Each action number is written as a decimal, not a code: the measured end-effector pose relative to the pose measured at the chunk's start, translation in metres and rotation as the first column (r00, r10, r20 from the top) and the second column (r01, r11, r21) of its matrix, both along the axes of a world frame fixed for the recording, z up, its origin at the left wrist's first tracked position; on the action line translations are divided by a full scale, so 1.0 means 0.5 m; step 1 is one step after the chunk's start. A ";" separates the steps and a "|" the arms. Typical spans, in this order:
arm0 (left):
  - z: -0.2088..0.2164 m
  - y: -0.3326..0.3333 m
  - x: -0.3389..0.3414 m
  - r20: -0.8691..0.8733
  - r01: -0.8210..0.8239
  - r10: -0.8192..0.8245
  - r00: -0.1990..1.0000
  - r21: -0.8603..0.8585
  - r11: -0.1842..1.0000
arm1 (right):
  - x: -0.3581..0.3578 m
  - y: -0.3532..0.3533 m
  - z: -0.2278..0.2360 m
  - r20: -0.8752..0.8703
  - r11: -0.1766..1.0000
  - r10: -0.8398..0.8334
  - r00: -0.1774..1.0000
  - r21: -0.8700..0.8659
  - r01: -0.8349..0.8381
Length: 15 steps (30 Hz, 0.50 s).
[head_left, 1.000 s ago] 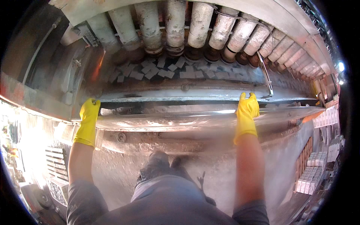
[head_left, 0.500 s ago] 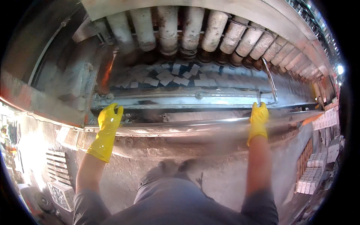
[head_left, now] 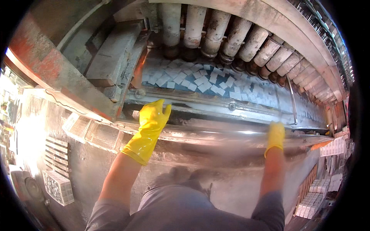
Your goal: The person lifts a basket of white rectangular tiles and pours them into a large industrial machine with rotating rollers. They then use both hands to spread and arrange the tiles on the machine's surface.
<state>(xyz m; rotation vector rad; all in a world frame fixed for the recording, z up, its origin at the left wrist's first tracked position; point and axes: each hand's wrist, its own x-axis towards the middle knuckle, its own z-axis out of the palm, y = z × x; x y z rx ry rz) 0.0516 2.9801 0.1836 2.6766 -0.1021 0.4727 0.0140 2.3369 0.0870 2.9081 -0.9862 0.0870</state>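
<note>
Metal rail [head_left: 216,133]: long and shiny, running across in front of the person, below the trough.
Left hand [head_left: 152,117]: in a yellow glove, fingers spread open, palm resting flat on the rail, gripping nothing.
Right hand [head_left: 276,133]: yellow glove too, blurred, touching the rail; how far open cannot be told.
White tiles [head_left: 200,79]: many small squares lying in the trough [head_left: 246,109] behind the rail.
Rollers [head_left: 216,30]: dusty grey tubes in a row above the tiles.

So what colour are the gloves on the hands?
Bright yellow on both, the left hand and the right hand, resting at the metal edge. The head view shows it.
</note>
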 end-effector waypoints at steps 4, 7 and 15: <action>0.023 0.015 -0.014 -0.025 0.007 -0.007 1.000 0.009 1.000 | -0.005 0.211 0.106 0.180 0.931 -0.117 0.977 0.363 0.044; 0.005 -0.001 -0.002 0.087 0.075 -0.074 0.993 -0.010 0.997 | -0.038 0.153 0.032 0.250 0.992 0.052 0.967 0.096 -0.078; -0.009 0.020 0.002 0.229 0.069 -0.065 0.971 -0.010 0.998 | -0.038 0.422 0.134 0.329 0.961 -0.054 0.943 0.272 -0.040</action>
